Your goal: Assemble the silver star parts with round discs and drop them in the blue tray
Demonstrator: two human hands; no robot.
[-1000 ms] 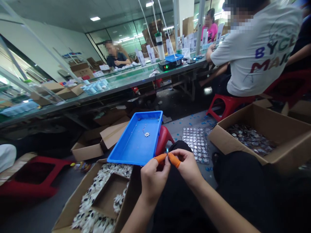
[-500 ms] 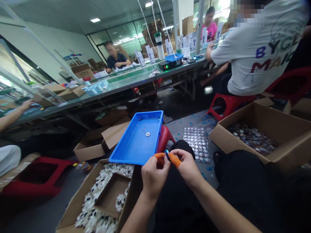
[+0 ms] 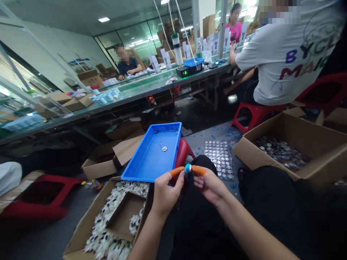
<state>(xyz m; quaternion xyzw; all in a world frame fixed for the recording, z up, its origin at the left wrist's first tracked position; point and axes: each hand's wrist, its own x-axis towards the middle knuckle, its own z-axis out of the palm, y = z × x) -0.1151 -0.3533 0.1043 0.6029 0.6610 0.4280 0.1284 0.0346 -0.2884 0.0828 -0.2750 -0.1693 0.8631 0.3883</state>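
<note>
My left hand (image 3: 168, 191) and my right hand (image 3: 210, 187) meet above my dark-clothed lap, with orange finger cots on the fingertips. Between those cots they pinch a small round blue piece (image 3: 188, 168), its shiny face turned up. A blue plastic tray (image 3: 145, 162) sits just beyond my left hand, holding a small silver gear-shaped part (image 3: 164, 148) with a thin wire. Below my left hand stands a cardboard box (image 3: 119, 202) of white and black pieces. A plastic blister sheet of silver parts (image 3: 219, 159) lies beyond my right hand.
An open cardboard box of metallic pieces (image 3: 282, 151) stands on the right. A co-worker in a white T-shirt (image 3: 284, 65) sits on a red stool (image 3: 257, 115) at a long glass-topped workbench (image 3: 135, 88). Small blue pieces are scattered on the floor (image 3: 219, 131).
The blue piece now shows clearly between the fingertips, having been mostly hidden before. My hands have parted slightly and turned it face up. The view has shifted a little.
</note>
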